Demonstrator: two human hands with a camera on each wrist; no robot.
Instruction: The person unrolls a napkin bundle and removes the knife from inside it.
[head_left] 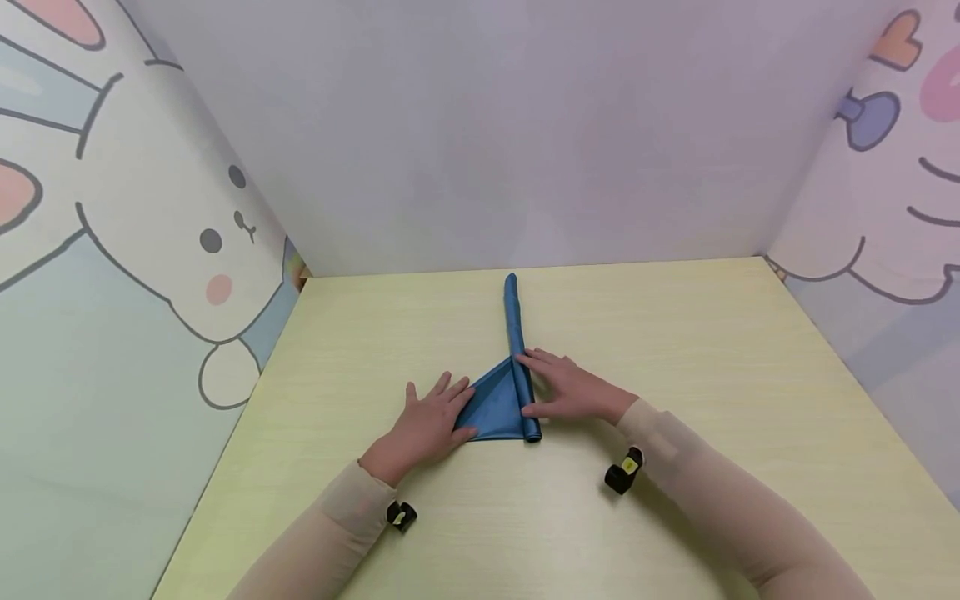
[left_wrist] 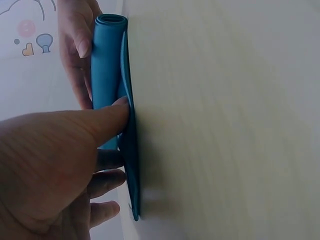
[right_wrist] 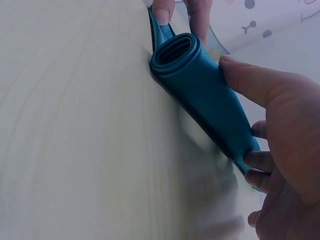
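Observation:
A shiny blue cloth (head_left: 493, 408) lies on the table, partly rolled into a long tube (head_left: 514, 321) that points away from me. The unrolled part is a flat triangle left of the tube. My left hand (head_left: 426, 427), fingers spread, rests on the left side of this flat part; its thumb (left_wrist: 112, 120) touches the cloth near the front edge. From the right, my right hand (head_left: 573, 390) touches the tube with thumb and fingertips, fingers fairly straight. The tube's near end (right_wrist: 175, 52) shows spiral layers in the right wrist view.
The pale wooden table (head_left: 675, 333) meets a plain light wall (head_left: 480, 133) at its back edge. Walls with cartoon drawings (head_left: 172, 208) stand at both sides. Small black devices (head_left: 624, 471) sit on both wrists, over light sleeves.

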